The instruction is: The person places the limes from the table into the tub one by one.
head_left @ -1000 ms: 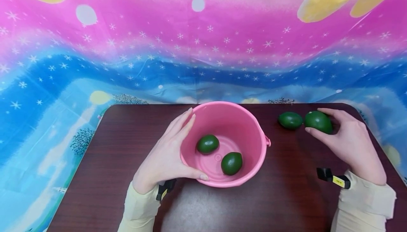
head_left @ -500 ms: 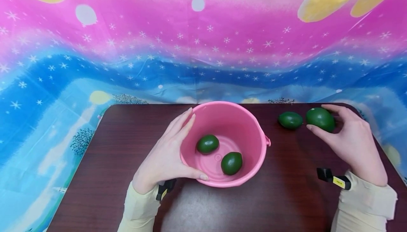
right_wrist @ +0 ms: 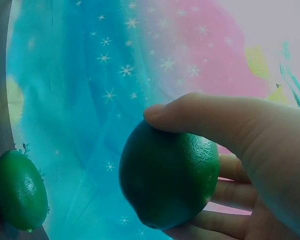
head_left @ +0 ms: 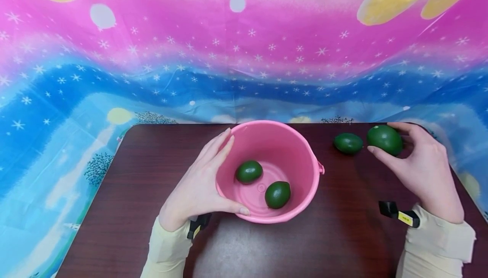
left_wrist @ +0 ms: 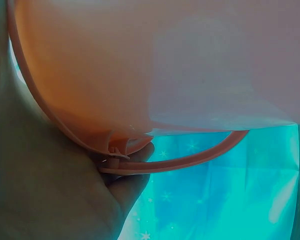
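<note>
A pink bucket [head_left: 310, 189] stands on the table, its mouth tipped toward me in the head view. My left hand [head_left: 196, 189] grips its left side, thumb over the near rim and fingers along the outer wall. Two green limes, a left one [head_left: 249, 172] and a right one [head_left: 278, 195], lie on the bucket's floor. At the back right, my right hand [head_left: 423, 168] holds another lime [right_wrist: 167, 175] between thumb and fingers, raised above the tabletop. Just left of it a further lime [head_left: 348, 143] rests on the table.
The dark wooden table [head_left: 129, 189] ends at a back edge near the limes. Behind it hangs a pink and blue printed cloth [head_left: 236, 66]. The bucket's curved handle [left_wrist: 190, 162] hangs below its rim in the left wrist view.
My right hand has raised its lime and shifted it slightly right, opening a gap from the lime on the table. The left hand and bucket stay in place.
</note>
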